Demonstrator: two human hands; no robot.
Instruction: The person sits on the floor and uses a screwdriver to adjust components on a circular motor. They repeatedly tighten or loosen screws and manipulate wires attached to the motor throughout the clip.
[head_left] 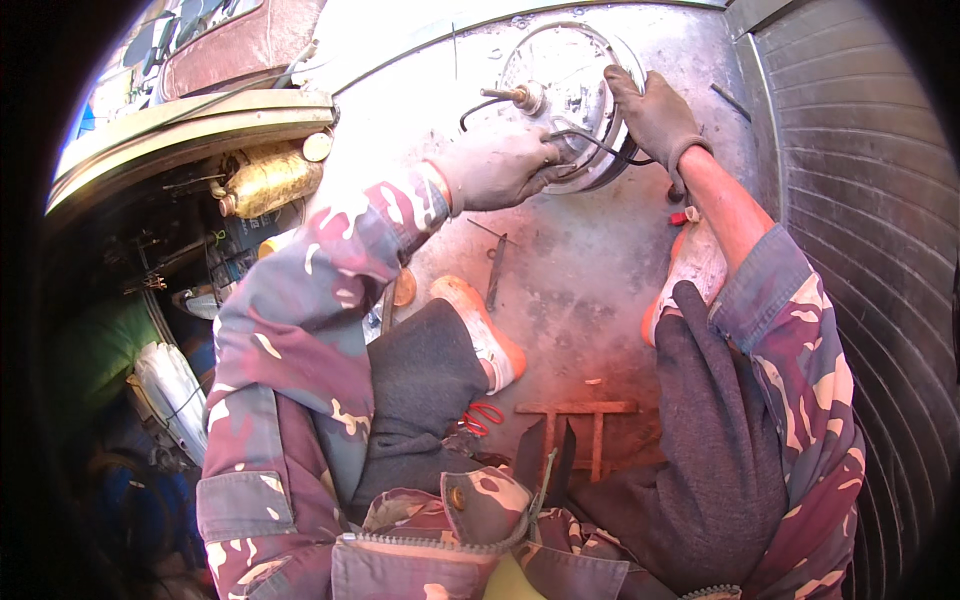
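A round metal wheel hub with a pale, worn face rests on the floor in front of me. A brass-coloured threaded axle sticks out of its face, and a black cable curves from there past my fingers. My left hand, in a light grey glove, reaches over the near side of the hub with its fingers closed at the cable; the fingertips are partly hidden. In a darker glove, my right hand grips the hub's right rim, fingers bent over the edge.
A long thin tool lies on the floor near my left shoe. Red-handled scissors and a rusty metal frame are close to me. A cluttered shelf with a yellowish bottle stands left; a ribbed metal wall rises right.
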